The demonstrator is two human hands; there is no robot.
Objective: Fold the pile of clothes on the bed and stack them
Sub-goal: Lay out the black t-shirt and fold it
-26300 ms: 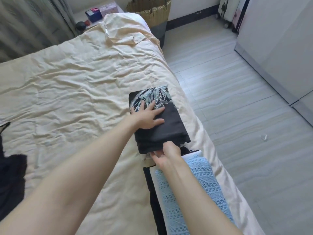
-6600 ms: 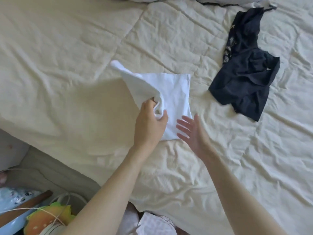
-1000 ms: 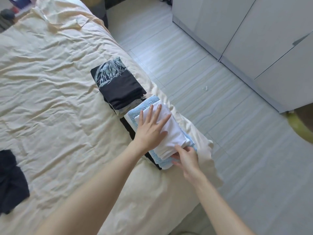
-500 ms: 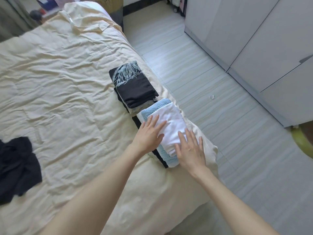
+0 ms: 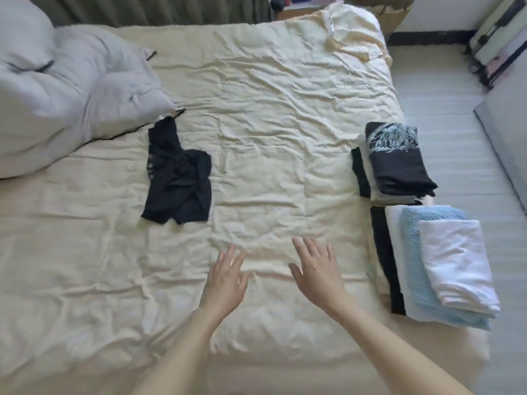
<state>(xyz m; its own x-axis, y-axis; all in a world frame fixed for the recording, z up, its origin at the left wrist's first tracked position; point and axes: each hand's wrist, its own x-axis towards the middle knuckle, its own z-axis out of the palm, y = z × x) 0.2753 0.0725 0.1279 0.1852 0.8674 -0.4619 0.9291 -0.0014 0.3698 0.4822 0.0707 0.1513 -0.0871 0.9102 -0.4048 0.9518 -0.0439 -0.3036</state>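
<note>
A crumpled black garment [image 5: 178, 178] lies unfolded on the cream bed cover [image 5: 271, 115], left of centre. Two folded stacks sit along the bed's right edge. The nearer stack has a folded white garment [image 5: 459, 262] on top of a light blue lace piece [image 5: 412, 252]. The farther stack is topped by a black garment with a pale print [image 5: 396, 161]. My left hand [image 5: 226, 277] and my right hand [image 5: 316, 273] hover over the bare cover with fingers spread, holding nothing, well short of the black garment.
A bunched grey quilt [image 5: 62, 89] fills the bed's upper left. Pale tiled floor [image 5: 445, 115] runs along the right of the bed, with a grey cabinet edge [image 5: 502, 115] and a suitcase [image 5: 496, 38] at the far right. A woven basket stands behind the bed's far corner.
Both hands have left the white garment on the nearer stack and swung left over the open bed. The view has turned from the stacks towards the black garment.
</note>
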